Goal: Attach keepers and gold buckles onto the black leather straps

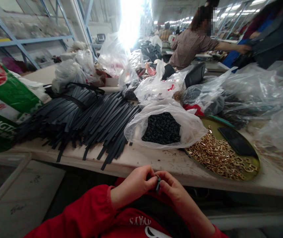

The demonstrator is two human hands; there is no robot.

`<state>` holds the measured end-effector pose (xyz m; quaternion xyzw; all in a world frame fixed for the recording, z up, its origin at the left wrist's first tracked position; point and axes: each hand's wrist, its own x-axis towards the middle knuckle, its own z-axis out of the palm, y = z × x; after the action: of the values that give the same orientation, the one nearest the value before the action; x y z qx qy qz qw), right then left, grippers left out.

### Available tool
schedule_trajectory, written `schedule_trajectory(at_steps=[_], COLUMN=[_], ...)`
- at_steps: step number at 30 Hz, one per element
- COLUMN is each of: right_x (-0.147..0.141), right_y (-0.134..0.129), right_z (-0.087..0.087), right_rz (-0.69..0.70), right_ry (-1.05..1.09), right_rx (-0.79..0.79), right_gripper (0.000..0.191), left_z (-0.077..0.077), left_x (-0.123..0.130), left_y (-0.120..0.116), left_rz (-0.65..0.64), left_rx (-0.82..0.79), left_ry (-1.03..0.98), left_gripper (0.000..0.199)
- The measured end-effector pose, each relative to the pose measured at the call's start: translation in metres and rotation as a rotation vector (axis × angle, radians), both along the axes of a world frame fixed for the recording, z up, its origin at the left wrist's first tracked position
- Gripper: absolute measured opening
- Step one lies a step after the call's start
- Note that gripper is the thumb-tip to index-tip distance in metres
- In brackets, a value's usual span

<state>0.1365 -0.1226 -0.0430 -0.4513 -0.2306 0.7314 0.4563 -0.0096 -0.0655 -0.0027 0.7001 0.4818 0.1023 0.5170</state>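
Note:
My left hand and my right hand meet in front of my body, just below the table's front edge. Both are closed on a small dark strip piece, pinched between the fingertips; its far end is hidden by the fingers. Beyond them on the table, a white plastic bag lies open around many small black pieces. To its right, a round yellowish tray holds gold-coloured metal buckles and a dark flat object. Long black strips lie in bundles to the left.
A green bag stands at the far left of the table. Clear plastic bags crowd the back and right. Behind the table, a person in a checked shirt reaches toward dark material at the right.

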Motion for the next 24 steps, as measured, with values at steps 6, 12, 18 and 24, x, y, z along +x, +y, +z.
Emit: schedule_trajectory(at_steps=[6,12,18,24], right_x=[0.001,0.004,0.01,0.011], right_y=[-0.002,0.003,0.007,0.003], right_z=[0.003,0.002,-0.006,-0.008], right_rz=[0.04,-0.087,-0.12,0.034], right_ry=[0.14,-0.123,-0.647,-0.68], right_rx=[-0.029,0.095,0.233,0.22], right_gripper=[0.032,0.036,0.029,0.027], left_z=[0.0,0.0,0.003,0.001], left_x=[-0.003,-0.005,0.001,0.004], left_y=[-0.002,-0.004,-0.002,0.0], left_rz=[0.001,-0.021,0.051,-0.041], left_rx=[0.134,-0.02,-0.4,-0.432], left_ry=[0.08,-0.077,-0.303,-0.291], left_gripper=[0.027,0.023,0.028,0.028])
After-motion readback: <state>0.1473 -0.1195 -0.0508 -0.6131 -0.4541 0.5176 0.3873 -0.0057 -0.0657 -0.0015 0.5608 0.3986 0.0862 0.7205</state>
